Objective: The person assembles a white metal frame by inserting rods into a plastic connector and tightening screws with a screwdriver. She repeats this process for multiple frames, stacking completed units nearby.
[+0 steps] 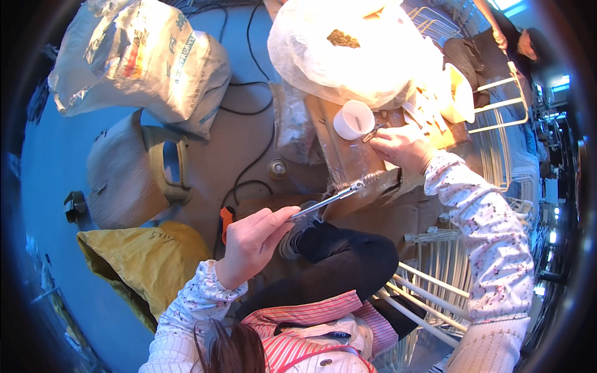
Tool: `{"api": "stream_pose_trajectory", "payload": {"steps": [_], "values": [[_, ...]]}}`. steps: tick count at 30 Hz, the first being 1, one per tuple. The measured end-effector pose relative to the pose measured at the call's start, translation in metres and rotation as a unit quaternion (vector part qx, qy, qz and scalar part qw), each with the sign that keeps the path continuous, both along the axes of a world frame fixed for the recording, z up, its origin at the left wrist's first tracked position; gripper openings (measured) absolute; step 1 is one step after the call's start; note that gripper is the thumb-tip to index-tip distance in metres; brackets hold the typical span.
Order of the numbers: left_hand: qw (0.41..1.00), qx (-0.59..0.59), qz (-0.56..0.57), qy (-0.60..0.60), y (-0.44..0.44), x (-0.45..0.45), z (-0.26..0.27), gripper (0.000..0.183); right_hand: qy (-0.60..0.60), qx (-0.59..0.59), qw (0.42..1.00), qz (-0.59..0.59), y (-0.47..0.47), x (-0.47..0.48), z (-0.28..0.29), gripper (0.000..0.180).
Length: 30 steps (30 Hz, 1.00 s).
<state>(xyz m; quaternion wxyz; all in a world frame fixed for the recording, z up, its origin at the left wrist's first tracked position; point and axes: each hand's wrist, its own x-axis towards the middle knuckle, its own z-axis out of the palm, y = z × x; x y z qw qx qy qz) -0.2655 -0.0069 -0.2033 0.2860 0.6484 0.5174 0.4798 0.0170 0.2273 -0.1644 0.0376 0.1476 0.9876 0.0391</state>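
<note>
My left hand (256, 242) grips one end of a slim metal rod (324, 202) that slants up to the right, with a small metal fitting (357, 185) at its far end. My right hand (405, 147) is at the cardboard box, just right of a white plastic cup (354, 120), its fingertips at some small metal pieces (371, 135). A thin item lies inside the cup. The cup stands on the taped cardboard box (343, 158). The far end of the rod is close to the box's near edge.
A large translucent plastic bag (345, 56) lies behind the cup. White woven sacks (140, 65), a yellow sack (149, 256), a beige plastic stool (179, 163) and black cable (252, 163) are at the left. White coated wire racks (438, 298) crowd the right, where another person (506, 42) holds a rack.
</note>
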Motion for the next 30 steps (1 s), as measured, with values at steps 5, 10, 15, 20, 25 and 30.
{"api": "stream_pose_trajectory", "payload": {"steps": [5,10,15,20,25,30], "values": [[1.0,0.013,-0.014,-0.01,-0.017,0.014,0.019,0.031,0.043,-0.01,0.992,-0.122,-0.051,0.014,0.1,0.011],[0.996,0.046,-0.07,-0.026,-0.044,0.034,0.046,0.03,0.22,-0.199,0.912,-0.282,-0.154,0.048,0.218,0.014],[0.981,0.121,-0.151,-0.012,-0.067,0.069,0.063,0.036,0.3,-0.116,0.828,-0.459,-0.263,0.109,0.218,0.019],[0.975,0.144,-0.166,-0.015,-0.091,0.092,0.066,0.035,0.371,-0.136,0.786,-0.475,-0.3,0.135,0.189,0.02],[0.978,0.135,-0.139,-0.08,-0.101,0.114,0.071,0.031,0.424,0.025,0.775,-0.469,-0.299,0.159,0.181,0.018],[0.953,0.158,-0.194,-0.173,-0.089,0.157,0.091,0.039,0.5,0.032,0.681,-0.534,-0.315,0.218,0.171,0.017]]}}
